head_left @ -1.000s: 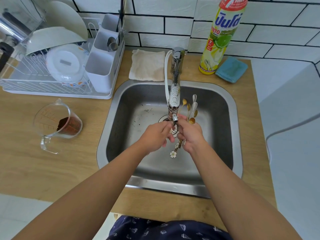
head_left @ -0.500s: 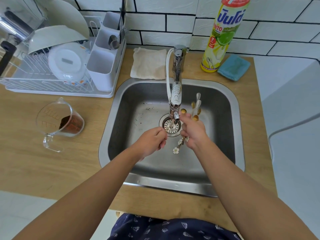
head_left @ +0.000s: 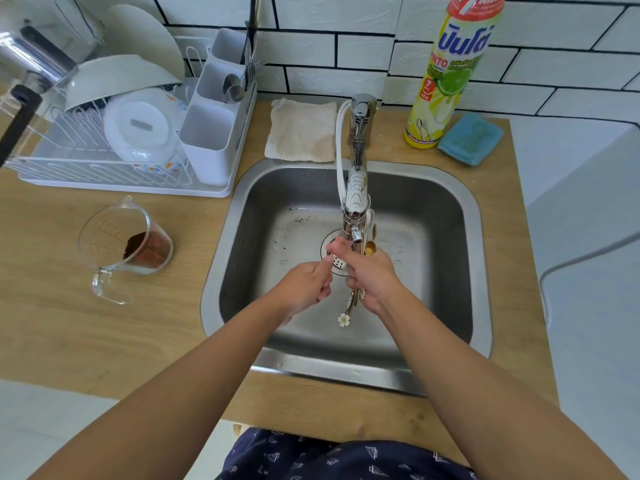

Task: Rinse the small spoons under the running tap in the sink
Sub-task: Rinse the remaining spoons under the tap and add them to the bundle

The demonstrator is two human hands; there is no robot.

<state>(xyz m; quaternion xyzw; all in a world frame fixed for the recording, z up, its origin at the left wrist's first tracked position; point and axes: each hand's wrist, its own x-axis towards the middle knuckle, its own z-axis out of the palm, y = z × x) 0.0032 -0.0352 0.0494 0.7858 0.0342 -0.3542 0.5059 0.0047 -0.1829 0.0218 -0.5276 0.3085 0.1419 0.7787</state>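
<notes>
Since half a second ago you have brought your right hand up and in under the tap, so the small spoons now sit tucked right below the spout instead of fanned out to its right. Your left hand has closed the gap and now sits just beside the right one, where before they were clearly apart.

Your right hand grips the bunch of spoons around the handles, fingers curled round them. The bowls point up toward the spout, mostly hidden behind it, and the handle ends hang out below your palm, with 1 white flower charm dangling lowest over the basin. Your left hand has its fingers curled, with the fingertips up against the right hand's fingers; you cannot tell from this view whether it pinches a spoon or holds nothing. Both hands are over the drain of the steel sink.

On the wooden counter to your left stand a glass measuring jug with brown powder in it and a white dish rack. Behind the sink lie a beige cloth, a yellow dish soap bottle and a blue sponge.
</notes>
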